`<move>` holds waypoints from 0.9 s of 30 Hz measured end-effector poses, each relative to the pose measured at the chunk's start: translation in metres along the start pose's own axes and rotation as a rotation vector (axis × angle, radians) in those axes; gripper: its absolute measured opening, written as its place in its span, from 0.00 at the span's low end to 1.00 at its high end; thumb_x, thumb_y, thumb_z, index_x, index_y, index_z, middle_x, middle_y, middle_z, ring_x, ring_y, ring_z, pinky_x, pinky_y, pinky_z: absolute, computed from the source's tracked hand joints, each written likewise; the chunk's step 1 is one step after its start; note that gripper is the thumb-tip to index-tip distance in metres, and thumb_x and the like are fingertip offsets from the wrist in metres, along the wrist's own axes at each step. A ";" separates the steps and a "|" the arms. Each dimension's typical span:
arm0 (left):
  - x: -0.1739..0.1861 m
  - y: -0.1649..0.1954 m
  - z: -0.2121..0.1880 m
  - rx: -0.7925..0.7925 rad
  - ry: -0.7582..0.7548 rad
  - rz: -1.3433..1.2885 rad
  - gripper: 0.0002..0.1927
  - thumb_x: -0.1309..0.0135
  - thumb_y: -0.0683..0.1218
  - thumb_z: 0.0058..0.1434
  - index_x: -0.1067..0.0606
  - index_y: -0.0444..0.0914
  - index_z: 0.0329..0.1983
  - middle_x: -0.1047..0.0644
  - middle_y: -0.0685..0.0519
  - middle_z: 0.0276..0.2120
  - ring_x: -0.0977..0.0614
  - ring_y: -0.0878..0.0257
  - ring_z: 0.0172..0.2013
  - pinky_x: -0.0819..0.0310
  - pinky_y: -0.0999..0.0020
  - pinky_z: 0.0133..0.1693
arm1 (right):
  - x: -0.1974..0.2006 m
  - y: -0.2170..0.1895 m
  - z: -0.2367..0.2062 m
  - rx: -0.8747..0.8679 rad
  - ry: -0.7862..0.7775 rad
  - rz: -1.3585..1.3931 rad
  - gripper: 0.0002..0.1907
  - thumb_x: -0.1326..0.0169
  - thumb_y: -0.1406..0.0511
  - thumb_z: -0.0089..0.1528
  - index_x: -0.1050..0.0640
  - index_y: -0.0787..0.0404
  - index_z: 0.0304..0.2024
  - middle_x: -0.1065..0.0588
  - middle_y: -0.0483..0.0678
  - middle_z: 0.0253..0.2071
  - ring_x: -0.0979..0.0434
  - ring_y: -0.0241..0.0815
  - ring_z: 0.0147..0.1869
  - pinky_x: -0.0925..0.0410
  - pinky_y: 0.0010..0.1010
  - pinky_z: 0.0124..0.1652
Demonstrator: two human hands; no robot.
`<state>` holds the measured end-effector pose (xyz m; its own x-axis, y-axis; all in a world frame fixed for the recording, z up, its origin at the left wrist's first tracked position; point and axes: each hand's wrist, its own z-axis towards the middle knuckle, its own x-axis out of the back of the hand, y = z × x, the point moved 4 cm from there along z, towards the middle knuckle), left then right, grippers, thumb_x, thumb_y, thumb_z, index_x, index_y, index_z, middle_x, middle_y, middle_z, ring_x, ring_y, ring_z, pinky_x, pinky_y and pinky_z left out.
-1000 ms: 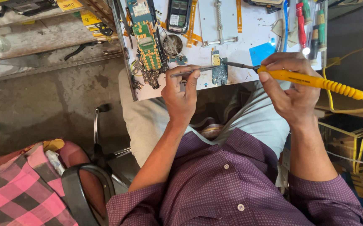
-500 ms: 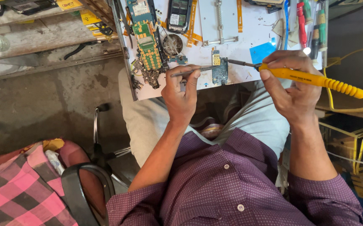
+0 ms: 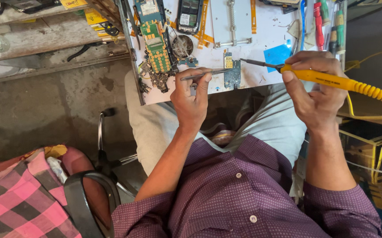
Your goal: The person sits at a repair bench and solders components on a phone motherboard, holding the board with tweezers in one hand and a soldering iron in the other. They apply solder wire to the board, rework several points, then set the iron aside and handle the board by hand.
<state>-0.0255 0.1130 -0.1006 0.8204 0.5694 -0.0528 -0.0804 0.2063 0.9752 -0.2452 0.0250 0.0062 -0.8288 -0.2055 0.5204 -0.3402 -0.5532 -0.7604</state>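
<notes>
Tweezers and soldering iron meet over a small circuit board

On the white counter, left hand fingers pinch tweezers touching the small blue board; right hand is wrapped around the yellow soldering iron (tip just beside). A slip might scorch nearby parts.

Green keypad circuit board on white worktop; dark opened phone beside it; red screwdriver at right; pink checked cloth lay lower left.

glossy yellow plastic soldering iron, metal tweezers
</notes>
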 end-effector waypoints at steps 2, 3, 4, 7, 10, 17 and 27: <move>0.000 0.000 0.000 0.008 0.000 -0.011 0.11 0.42 0.37 0.71 0.33 0.33 0.51 0.17 0.47 0.44 0.18 0.67 0.40 0.22 0.72 0.46 | 0.000 0.000 0.000 0.007 -0.008 0.002 0.13 0.38 0.77 0.71 0.29 0.65 0.52 0.24 0.58 0.49 0.21 0.43 0.51 0.28 0.29 0.53; 0.000 0.000 0.000 0.011 -0.002 -0.014 0.11 0.42 0.37 0.71 0.33 0.33 0.51 0.17 0.47 0.44 0.18 0.67 0.40 0.23 0.72 0.46 | -0.001 -0.001 0.001 0.014 -0.020 -0.008 0.13 0.39 0.77 0.70 0.30 0.66 0.51 0.24 0.57 0.48 0.21 0.44 0.51 0.28 0.29 0.53; -0.001 -0.001 0.000 0.013 -0.002 -0.017 0.11 0.42 0.37 0.71 0.33 0.33 0.51 0.17 0.47 0.44 0.18 0.67 0.40 0.23 0.72 0.46 | -0.002 -0.001 0.001 0.022 -0.033 -0.018 0.13 0.39 0.77 0.70 0.30 0.66 0.51 0.24 0.57 0.48 0.21 0.44 0.51 0.28 0.29 0.52; -0.001 0.000 0.000 0.015 -0.003 -0.016 0.11 0.42 0.37 0.71 0.32 0.33 0.51 0.18 0.46 0.44 0.18 0.67 0.40 0.23 0.72 0.46 | -0.005 0.000 0.001 0.024 -0.029 0.008 0.13 0.38 0.77 0.69 0.30 0.66 0.51 0.24 0.58 0.51 0.21 0.43 0.50 0.28 0.29 0.51; -0.001 0.000 0.000 0.013 -0.004 -0.005 0.11 0.42 0.37 0.71 0.32 0.33 0.51 0.17 0.47 0.44 0.19 0.67 0.40 0.23 0.72 0.46 | -0.007 -0.001 0.002 0.022 -0.045 0.016 0.12 0.38 0.76 0.72 0.30 0.67 0.51 0.23 0.57 0.50 0.20 0.42 0.51 0.28 0.27 0.52; -0.001 0.001 0.000 0.021 -0.002 -0.021 0.11 0.42 0.38 0.71 0.32 0.33 0.51 0.17 0.47 0.44 0.18 0.67 0.40 0.23 0.72 0.46 | -0.007 -0.002 0.005 0.023 -0.040 0.004 0.13 0.38 0.76 0.69 0.30 0.67 0.51 0.24 0.58 0.50 0.21 0.43 0.50 0.28 0.28 0.51; 0.000 0.002 0.001 0.000 0.000 -0.006 0.11 0.42 0.38 0.71 0.32 0.33 0.50 0.17 0.47 0.44 0.17 0.66 0.42 0.22 0.72 0.48 | -0.007 -0.004 0.005 0.004 -0.041 0.031 0.13 0.39 0.76 0.70 0.29 0.66 0.51 0.24 0.58 0.51 0.21 0.42 0.51 0.28 0.28 0.52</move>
<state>-0.0256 0.1129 -0.0980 0.8208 0.5683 -0.0581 -0.0759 0.2093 0.9749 -0.2358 0.0247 0.0070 -0.8197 -0.2557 0.5125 -0.3130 -0.5494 -0.7747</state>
